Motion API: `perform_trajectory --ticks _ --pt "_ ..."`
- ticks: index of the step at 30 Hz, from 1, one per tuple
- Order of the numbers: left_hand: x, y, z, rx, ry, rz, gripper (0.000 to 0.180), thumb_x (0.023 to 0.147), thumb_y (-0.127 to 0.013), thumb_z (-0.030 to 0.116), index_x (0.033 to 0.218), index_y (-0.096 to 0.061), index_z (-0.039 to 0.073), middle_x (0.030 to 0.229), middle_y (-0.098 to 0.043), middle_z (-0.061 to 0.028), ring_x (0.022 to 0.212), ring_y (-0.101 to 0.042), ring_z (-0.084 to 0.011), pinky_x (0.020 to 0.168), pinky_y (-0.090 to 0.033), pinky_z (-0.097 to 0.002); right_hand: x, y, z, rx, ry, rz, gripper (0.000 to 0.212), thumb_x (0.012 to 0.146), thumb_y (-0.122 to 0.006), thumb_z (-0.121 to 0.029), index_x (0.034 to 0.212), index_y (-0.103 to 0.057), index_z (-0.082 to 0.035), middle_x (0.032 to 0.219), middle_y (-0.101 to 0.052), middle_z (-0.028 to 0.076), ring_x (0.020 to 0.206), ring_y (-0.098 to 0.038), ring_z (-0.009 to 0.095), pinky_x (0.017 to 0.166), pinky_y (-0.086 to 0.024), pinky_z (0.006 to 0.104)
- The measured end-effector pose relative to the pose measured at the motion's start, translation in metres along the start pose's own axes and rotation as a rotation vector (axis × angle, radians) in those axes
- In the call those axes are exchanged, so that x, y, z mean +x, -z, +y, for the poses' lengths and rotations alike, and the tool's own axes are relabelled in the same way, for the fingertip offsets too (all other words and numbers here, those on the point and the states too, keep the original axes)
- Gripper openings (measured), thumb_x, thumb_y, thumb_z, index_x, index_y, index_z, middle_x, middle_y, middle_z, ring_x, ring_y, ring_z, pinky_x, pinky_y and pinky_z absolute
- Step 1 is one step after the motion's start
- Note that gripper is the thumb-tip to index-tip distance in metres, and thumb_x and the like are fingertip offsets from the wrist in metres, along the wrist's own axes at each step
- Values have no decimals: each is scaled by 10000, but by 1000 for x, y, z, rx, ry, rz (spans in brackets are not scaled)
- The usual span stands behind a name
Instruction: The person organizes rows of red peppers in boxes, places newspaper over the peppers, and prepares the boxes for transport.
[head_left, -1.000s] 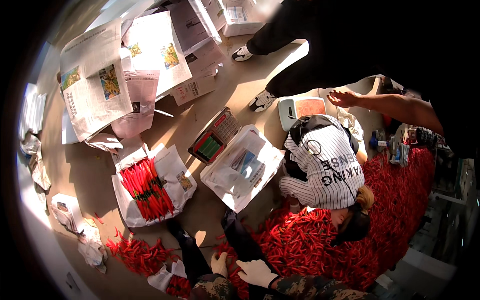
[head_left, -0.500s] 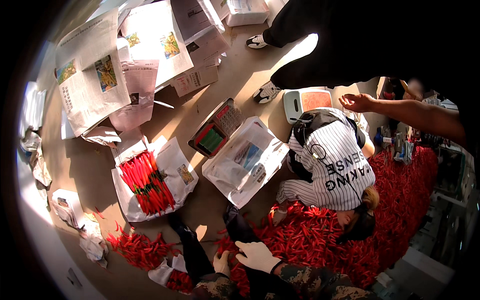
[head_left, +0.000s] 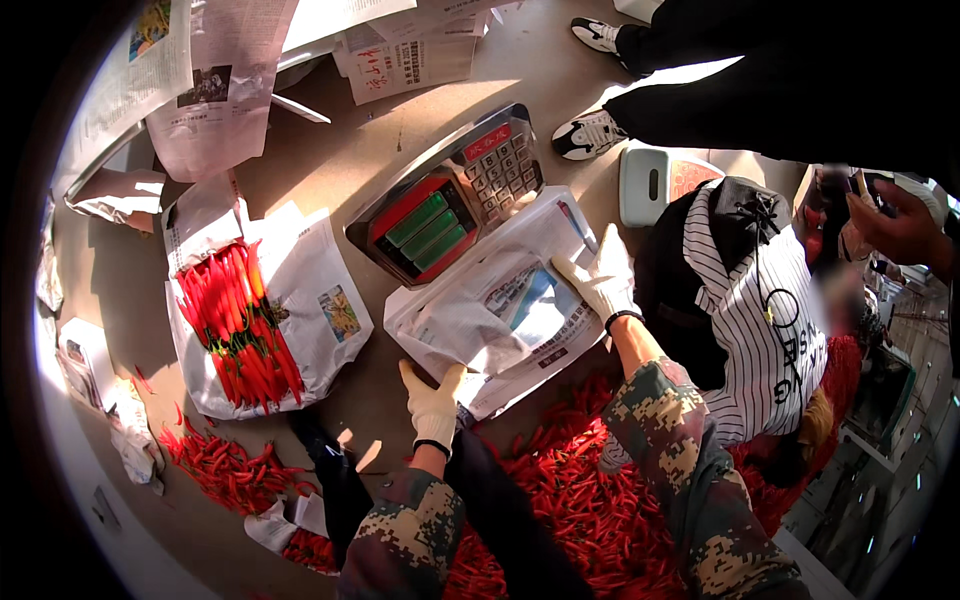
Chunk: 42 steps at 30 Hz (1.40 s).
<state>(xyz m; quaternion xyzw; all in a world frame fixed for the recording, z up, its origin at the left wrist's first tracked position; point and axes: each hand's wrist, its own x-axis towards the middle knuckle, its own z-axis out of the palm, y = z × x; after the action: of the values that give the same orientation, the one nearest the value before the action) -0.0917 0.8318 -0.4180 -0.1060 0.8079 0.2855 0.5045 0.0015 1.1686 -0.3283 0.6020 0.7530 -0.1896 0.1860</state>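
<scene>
The left hand (head_left: 433, 405), in a pale glove, is at the near left corner of a folded newspaper (head_left: 465, 335). The right hand (head_left: 608, 283), gloved too, touches its right side. Just past it sits a digital scale (head_left: 450, 190) with green screens. On the left, long red chili peppers (head_left: 235, 320) lie side by side on a newspaper sheet (head_left: 325, 275).

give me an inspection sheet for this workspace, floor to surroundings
surface: floor, sunlit in patches
things: newspaper-covered package beside digital scale; lined-up red chillies on paper wrap
clutter: loose chilli pile, smaller chilli heap, newspaper sheets
hands: left hand at package's near left edge, right hand at its right edge; both gloved, grip unclear
cables: nothing seen
surroundings: crouching person in striped shirt, standing person in black trousers
</scene>
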Motion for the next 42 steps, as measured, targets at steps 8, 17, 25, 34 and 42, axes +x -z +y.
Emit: perform_trajectory --ticks 8,17,25,34,42 --pt "35 -41 -47 -16 145 -438 647 862 -885 564 1078 -821 -42 996 -827 -126 946 -744 -208 851 -578 -392 48 -38 101 288 -30 -185 745 832 -978 -432 1350 -672 8 1011 -783 114 926 -751 193 869 -610 336" --pt "54 -50 -100 -74 -12 -596 975 838 -894 456 1517 -321 53 1418 -637 -221 1297 -660 -306 1083 -521 -382 30 -54 152 494 -14 -122 359 1046 -794 -282 1262 -733 -2 1121 -755 29 969 -680 114 874 -557 283" --pt "-15 114 -132 -384 4 -496 1414 796 -900 419 1774 31 3 1739 -375 -320 1523 -536 -406 1233 -462 -401 -110 -78 80 537 -6 -215 330 1070 -770 -270 1234 -699 8 1028 -689 -21 892 -603 73 805 -513 244" --pt "-109 390 -142 -189 -3 -377 1380 733 -871 455 1779 -51 85 1638 -494 -321 1457 -593 -449 1191 -506 -475 -292 -30 -167 411 53 -241 394 985 -785 -264 1215 -706 45 1046 -742 42 896 -646 127 824 -542 319" --pt "-160 545 -119 -393 -169 -226 1246 734 -896 384 1710 -187 69 1521 -566 -253 1401 -617 -396 1169 -499 -457 -360 17 -306 495 201 -204 477 940 -825 -296 1239 -713 58 1066 -778 92 926 -696 167 856 -564 341"
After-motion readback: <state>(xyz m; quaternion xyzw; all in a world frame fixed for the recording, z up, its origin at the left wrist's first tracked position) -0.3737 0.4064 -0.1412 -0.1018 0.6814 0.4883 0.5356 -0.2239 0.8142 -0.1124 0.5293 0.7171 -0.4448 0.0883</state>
